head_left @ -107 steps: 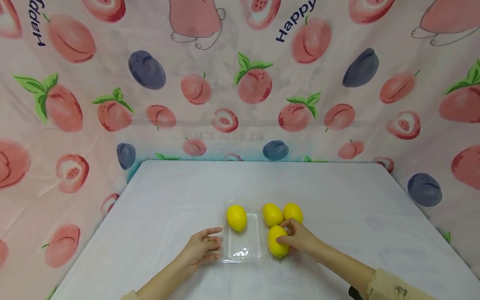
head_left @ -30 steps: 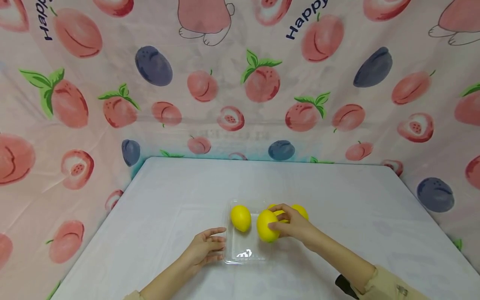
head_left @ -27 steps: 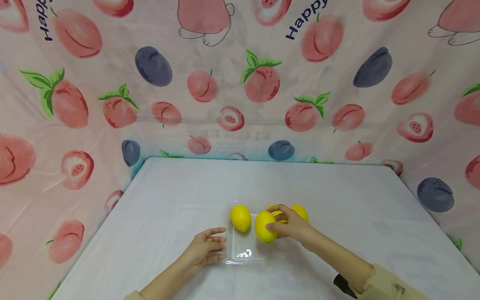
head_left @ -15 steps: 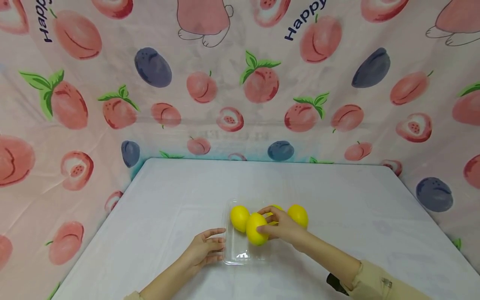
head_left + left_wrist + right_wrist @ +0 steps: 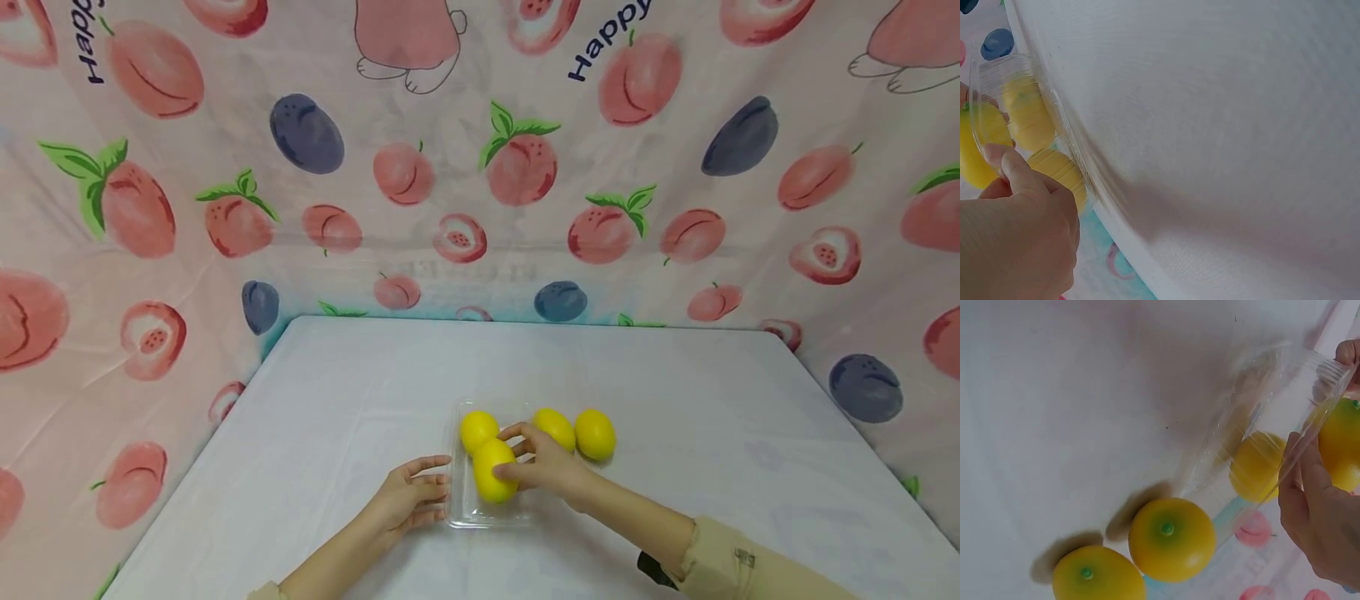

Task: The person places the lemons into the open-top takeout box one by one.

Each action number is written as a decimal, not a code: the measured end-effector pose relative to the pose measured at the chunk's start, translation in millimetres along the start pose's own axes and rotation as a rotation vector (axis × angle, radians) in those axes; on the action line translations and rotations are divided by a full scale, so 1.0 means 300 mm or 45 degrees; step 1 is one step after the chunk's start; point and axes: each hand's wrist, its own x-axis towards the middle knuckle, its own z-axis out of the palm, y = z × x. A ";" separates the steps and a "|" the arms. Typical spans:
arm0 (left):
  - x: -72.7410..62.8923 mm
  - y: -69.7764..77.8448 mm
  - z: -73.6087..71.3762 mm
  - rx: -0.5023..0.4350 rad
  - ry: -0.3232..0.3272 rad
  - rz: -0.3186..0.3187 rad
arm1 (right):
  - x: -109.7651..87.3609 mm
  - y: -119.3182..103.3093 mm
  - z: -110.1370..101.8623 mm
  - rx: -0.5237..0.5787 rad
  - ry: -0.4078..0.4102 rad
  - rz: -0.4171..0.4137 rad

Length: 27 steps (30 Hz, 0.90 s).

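Yellow fruit, clear plastic tray. Right hand [image 5: 546,462] has the held lemon [image 5: 489,477], thumb on the near side, fingers curled round the far side. That lemon is over the tray [image 5: 462,510]; in the left wrist view it shows high, about rim level. Can't tell if any of it touches the tray floor.

Left hand [image 5: 408,496] is at the tray's left side: fingers spread, fairly straight, tips against the rim. Hands are apart, tray between them, right hand reaching in over its right edge.

Tray lemon [image 5: 477,427] is inside, far end, just beyond the held lemon and partly covered by it from the head camera. Contact between those two: can't tell.

Past the right hand, outside the tray, two more: inner lemon [image 5: 554,427] just beside the tray's right edge, outer lemon [image 5: 596,435] next to it, farther from the left hand. Right wrist view shows green stem ends on both.

All on a white table [image 5: 750,433]. Beyond both hands, backdrop [image 5: 450,133] printed with peaches. Beige right sleeve [image 5: 712,554], dark item [image 5: 654,570] beside its cuff, too hidden to identify.
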 end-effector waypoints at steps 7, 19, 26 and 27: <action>0.002 -0.001 0.001 0.003 -0.013 -0.007 | 0.010 0.006 0.033 -0.043 0.015 0.017; 0.003 0.006 0.000 -0.006 -0.012 -0.005 | 0.030 0.008 0.059 -0.087 -0.019 -0.002; 0.001 0.004 0.001 -0.016 -0.027 -0.007 | 0.041 0.009 0.080 -0.121 -0.014 0.030; 0.001 0.004 0.001 -0.018 -0.029 -0.006 | 0.042 0.008 0.082 -0.125 -0.010 0.032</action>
